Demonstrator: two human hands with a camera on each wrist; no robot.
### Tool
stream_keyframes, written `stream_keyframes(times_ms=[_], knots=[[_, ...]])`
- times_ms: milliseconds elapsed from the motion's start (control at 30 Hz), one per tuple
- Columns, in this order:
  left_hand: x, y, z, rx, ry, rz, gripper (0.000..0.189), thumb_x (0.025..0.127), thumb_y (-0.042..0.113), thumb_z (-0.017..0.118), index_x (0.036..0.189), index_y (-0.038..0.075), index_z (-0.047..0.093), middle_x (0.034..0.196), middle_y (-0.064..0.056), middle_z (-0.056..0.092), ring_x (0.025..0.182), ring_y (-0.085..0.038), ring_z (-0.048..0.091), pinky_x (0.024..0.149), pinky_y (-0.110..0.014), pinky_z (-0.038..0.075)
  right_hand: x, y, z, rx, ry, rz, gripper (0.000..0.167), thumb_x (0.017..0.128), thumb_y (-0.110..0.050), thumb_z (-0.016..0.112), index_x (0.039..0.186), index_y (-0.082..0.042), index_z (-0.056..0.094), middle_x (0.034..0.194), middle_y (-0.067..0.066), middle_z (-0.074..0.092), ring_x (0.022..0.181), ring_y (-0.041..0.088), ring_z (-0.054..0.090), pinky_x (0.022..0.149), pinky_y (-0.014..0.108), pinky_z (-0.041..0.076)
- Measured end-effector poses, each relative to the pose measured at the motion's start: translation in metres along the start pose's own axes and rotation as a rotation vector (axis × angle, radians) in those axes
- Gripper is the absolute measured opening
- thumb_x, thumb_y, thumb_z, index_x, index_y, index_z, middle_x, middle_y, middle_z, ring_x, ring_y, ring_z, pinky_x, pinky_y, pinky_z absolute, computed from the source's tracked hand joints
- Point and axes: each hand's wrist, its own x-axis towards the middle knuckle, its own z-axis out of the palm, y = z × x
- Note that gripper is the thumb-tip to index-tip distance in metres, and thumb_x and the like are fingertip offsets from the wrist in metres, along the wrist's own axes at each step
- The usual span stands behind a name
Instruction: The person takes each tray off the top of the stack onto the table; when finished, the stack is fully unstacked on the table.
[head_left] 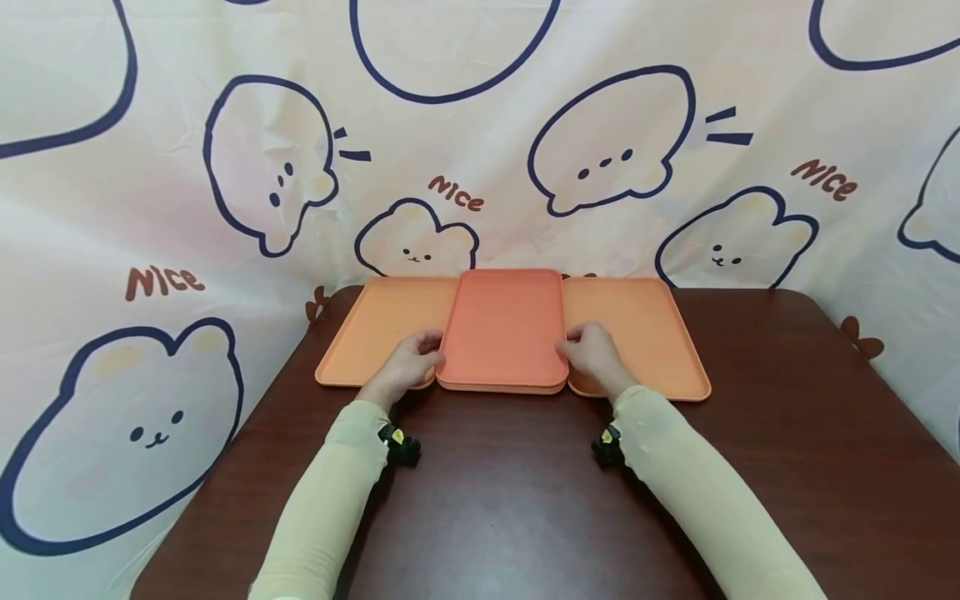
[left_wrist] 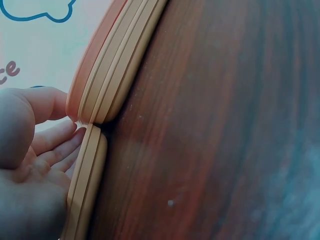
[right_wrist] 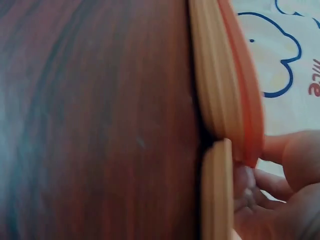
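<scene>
At either side, left hand (head_left: 407,363) and right hand (head_left: 596,353) grip the coral tray (head_left: 504,329)

From my remote post I'm seeing the left hand (head_left: 407,362) and right hand (head_left: 595,355) gripping opposite sides of the coral tray (head_left: 504,329). It's topping a middle stack; the left orange tray (head_left: 381,332) and right orange tray (head_left: 647,337) are flanking it on the dark table (head_left: 487,500).

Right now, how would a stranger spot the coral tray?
Look along the far edge of the dark wood-grain table. The coral tray tops the central stack, between the left hand and right hand. It's redder than the light-orange trays either side.
</scene>
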Motion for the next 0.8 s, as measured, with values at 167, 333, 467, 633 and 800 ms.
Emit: stream_keyframes(times_ms=[167, 333, 467, 633, 800], knots=[[0.001, 0.001, 0.001, 0.003, 0.011, 0.006, 0.059, 0.107, 0.010, 0.056, 0.163, -0.001, 0.040, 0.167, -0.023, 0.044, 0.153, -0.034, 0.043, 0.120, -0.042, 0.044, -0.003, -0.004, 0.006, 0.002, 0.107, -0.007, 0.031, 0.101, -0.016, 0.060, 0.122, 0.005, 0.070, 0.123, 0.023, 0.070, 0.114, 0.035, 0.064, 0.099, 0.046, 0.056], [0.002, 0.001, 0.002, 0.012, 0.017, 0.018, 0.054, 0.111, 0.013, 0.052, 0.162, -0.003, 0.041, 0.167, -0.024, 0.043, 0.159, -0.037, 0.037, 0.132, -0.052, 0.031, -0.006, -0.009, 0.000, 0.171, 0.128, 0.048, 0.039, 0.107, -0.017, 0.052, 0.136, 0.006, 0.064, 0.131, 0.025, 0.068, 0.118, 0.037, 0.067, 0.104, 0.049, 0.057], [0.002, 0.000, 0.001, 0.022, 0.016, 0.025, 0.052, 0.113, 0.014, 0.050, 0.161, -0.004, 0.041, 0.167, -0.025, 0.042, 0.159, -0.039, 0.037, 0.132, -0.053, 0.030, -0.008, -0.008, -0.006, 0.343, 0.123, 0.094, 0.046, 0.111, -0.015, 0.046, 0.153, 0.002, 0.054, 0.143, 0.026, 0.065, 0.126, 0.037, 0.067, 0.109, 0.049, 0.056], [0.002, -0.001, 0.002, 0.012, 0.022, 0.025, 0.051, 0.113, 0.012, 0.050, 0.161, -0.005, 0.042, 0.167, -0.026, 0.043, 0.158, -0.039, 0.038, 0.132, -0.052, 0.030, -0.012, 0.000, -0.009, 0.440, 0.151, 0.098, 0.047, 0.112, -0.015, 0.049, 0.158, -0.003, 0.052, 0.142, 0.024, 0.066, 0.114, 0.029, 0.071, 0.092, 0.034, 0.062], [0.004, -0.002, 0.004, 0.011, 0.030, 0.030, 0.051, 0.112, 0.011, 0.050, 0.160, -0.006, 0.043, 0.166, -0.027, 0.044, 0.158, -0.039, 0.038, 0.132, -0.052, 0.031, -0.016, 0.010, -0.017, 0.522, 0.191, 0.070, 0.045, 0.111, -0.012, 0.052, 0.155, -0.001, 0.056, 0.134, 0.025, 0.068, 0.093, 0.016, 0.070, 0.071, 0.020, 0.058]])
